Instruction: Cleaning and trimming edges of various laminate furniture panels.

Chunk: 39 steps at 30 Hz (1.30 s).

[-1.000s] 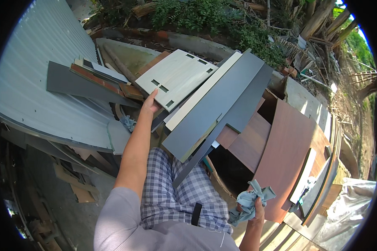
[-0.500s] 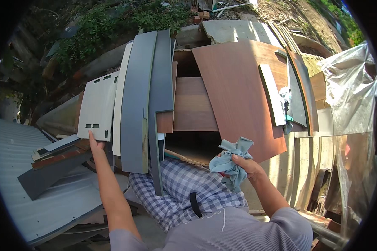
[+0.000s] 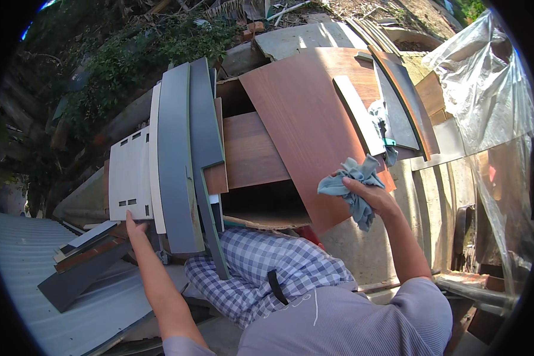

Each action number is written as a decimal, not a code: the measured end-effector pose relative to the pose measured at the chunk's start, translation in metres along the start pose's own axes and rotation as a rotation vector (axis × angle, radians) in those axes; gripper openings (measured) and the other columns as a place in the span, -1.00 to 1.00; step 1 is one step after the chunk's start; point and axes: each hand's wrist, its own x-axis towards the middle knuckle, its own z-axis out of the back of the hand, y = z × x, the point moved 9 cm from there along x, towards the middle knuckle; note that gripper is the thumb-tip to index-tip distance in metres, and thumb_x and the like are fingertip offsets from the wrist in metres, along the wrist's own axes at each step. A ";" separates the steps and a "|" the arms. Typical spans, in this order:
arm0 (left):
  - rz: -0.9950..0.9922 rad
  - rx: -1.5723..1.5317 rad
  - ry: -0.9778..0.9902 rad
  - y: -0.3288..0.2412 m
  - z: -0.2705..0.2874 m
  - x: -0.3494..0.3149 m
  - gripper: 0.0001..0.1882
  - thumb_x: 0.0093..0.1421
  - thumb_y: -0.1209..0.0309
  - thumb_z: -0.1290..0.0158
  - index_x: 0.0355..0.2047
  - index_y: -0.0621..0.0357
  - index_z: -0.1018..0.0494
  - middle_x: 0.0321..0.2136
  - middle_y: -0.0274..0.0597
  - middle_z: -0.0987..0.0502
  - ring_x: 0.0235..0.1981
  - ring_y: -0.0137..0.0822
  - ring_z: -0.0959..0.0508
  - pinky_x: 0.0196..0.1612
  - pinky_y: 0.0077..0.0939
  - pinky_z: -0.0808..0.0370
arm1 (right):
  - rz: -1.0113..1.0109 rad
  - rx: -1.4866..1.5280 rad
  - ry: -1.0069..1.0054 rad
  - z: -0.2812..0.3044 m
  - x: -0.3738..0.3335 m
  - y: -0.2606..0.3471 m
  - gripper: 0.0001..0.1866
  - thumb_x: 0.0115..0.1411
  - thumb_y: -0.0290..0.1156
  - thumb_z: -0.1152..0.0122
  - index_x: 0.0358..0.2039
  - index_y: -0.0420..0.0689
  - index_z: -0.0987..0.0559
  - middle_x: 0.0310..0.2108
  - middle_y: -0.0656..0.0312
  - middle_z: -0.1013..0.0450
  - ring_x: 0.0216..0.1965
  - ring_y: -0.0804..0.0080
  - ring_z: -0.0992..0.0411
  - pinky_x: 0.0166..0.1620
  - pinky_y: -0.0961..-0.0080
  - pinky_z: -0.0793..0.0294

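A crumpled light blue-grey cloth (image 3: 356, 188) is bunched in my right hand (image 3: 375, 197), which is closed around it above the near right part of a large reddish-brown wooden panel (image 3: 296, 107). On the left, my left hand (image 3: 136, 225) reaches to the near edge of a white board (image 3: 133, 178) with small dark slots. A finger touches that edge and the thumb stands apart from it; the other fingers are hard to make out. Beside the white board lie a narrow cream strip (image 3: 155, 154) and long grey boards (image 3: 173, 148).
A white strip (image 3: 357, 113) and another rag (image 3: 378, 118) lie on the brown panel's right side. Clear plastic sheeting (image 3: 474, 89) hangs at the right. Board offcuts (image 3: 83, 267) rest on corrugated metal (image 3: 24, 249) at left. My checked-cloth legs (image 3: 279, 261) are close below the boards.
My right hand has moved up and to the right with the cloth, toward the white strip. The view has shifted, so the boards appear farther left. My left hand stays at the white board's edge.
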 end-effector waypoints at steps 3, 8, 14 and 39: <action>0.036 0.003 -0.053 -0.019 0.025 -0.020 -0.35 0.11 0.09 -0.05 0.13 0.09 -0.14 0.12 0.06 -0.18 0.14 0.08 -0.19 0.14 0.12 -0.14 | 0.052 -0.346 -0.205 0.045 0.032 0.066 -0.44 0.06 0.07 -0.17 -0.10 -0.13 -0.47 -0.16 0.15 -0.43 -0.19 0.36 -0.42 -0.11 0.43 -0.37; -0.523 0.368 -0.093 -0.053 -0.008 -0.145 -0.32 0.13 0.10 -0.07 0.14 0.17 -0.09 0.08 0.10 -0.18 0.13 0.02 -0.22 0.14 -0.05 -0.20 | 0.147 -1.113 -0.584 0.140 0.153 0.074 -0.32 -0.05 0.19 -0.17 -0.19 -0.22 -0.48 -0.24 -0.10 -0.47 -0.15 -0.02 -0.44 -0.12 0.13 -0.40; -0.585 0.273 0.194 -0.033 -0.021 -0.319 -0.52 0.24 0.22 0.05 0.08 0.18 -0.16 -0.06 -0.02 -0.35 -0.06 -0.13 -0.44 0.02 -0.30 -0.39 | 0.148 -1.324 -0.537 0.135 0.201 0.062 -0.61 -0.02 -0.19 -0.12 -0.28 -0.25 -0.52 -0.30 -0.15 -0.48 -0.24 -0.03 -0.48 -0.18 0.15 -0.45; -0.558 0.187 0.392 0.087 0.003 -0.400 -0.57 0.31 0.29 0.23 0.15 0.19 -0.13 0.02 -0.21 -0.32 0.04 -0.39 -0.31 0.04 -0.51 -0.29 | 1.143 -0.534 0.617 -0.410 -0.146 0.055 -0.32 -0.18 -0.50 -0.29 0.06 -0.02 -0.36 0.02 -0.04 -0.13 0.07 -0.06 -0.10 0.11 0.26 -0.16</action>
